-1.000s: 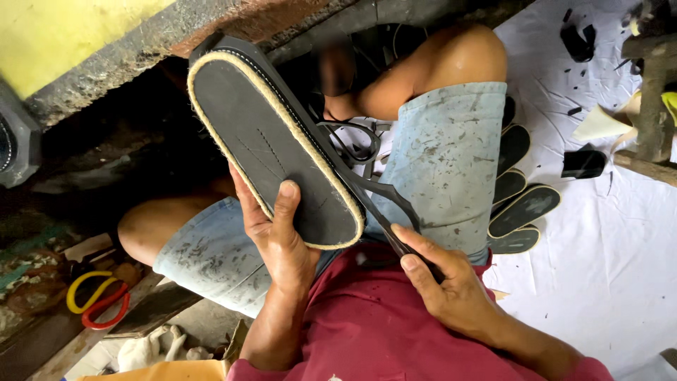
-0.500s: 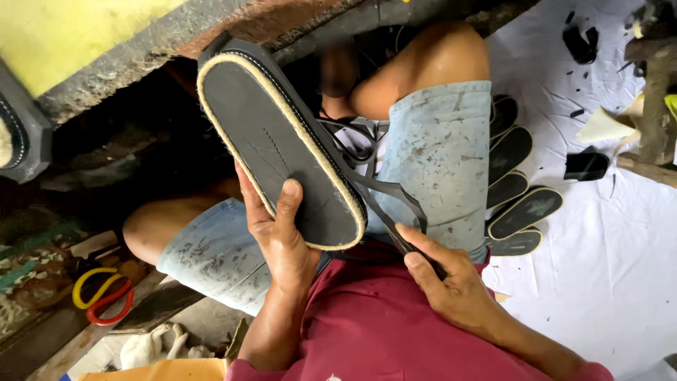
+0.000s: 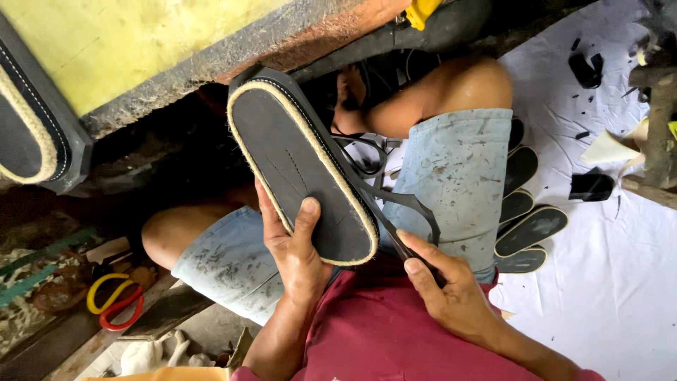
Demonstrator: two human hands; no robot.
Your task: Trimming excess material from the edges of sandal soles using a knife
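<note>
— Sole [image 3: 300,180] first: where does it sit?

— Middle of the frame, tilted, its toe toward the upper left and its heel low at centre. It is dark with a pale rope edge, and it lies over the person's lap.

— Who holds it?

— Left hand [image 3: 296,243], from below. The thumb lies across the dark face near the heel, the fingers wrap the edge behind. A firm, closed hold on the sole.

— And the other hand?

— Right hand [image 3: 451,296], lower right of centre, is curled tight around a black strap [image 3: 395,212] that runs up from the fist along the sole's right side.

— What else lies around?

— Stack of soles [image 3: 529,229] on a white sheet [image 3: 606,282] at the right, just beside the denim shorts [image 3: 451,176]. Scissors [image 3: 113,307] with yellow and red handles sit at the lower left. Another rope-edged sole [image 3: 28,134] leans at the left edge of the frame, under a yellow wall [image 3: 127,42].
</note>
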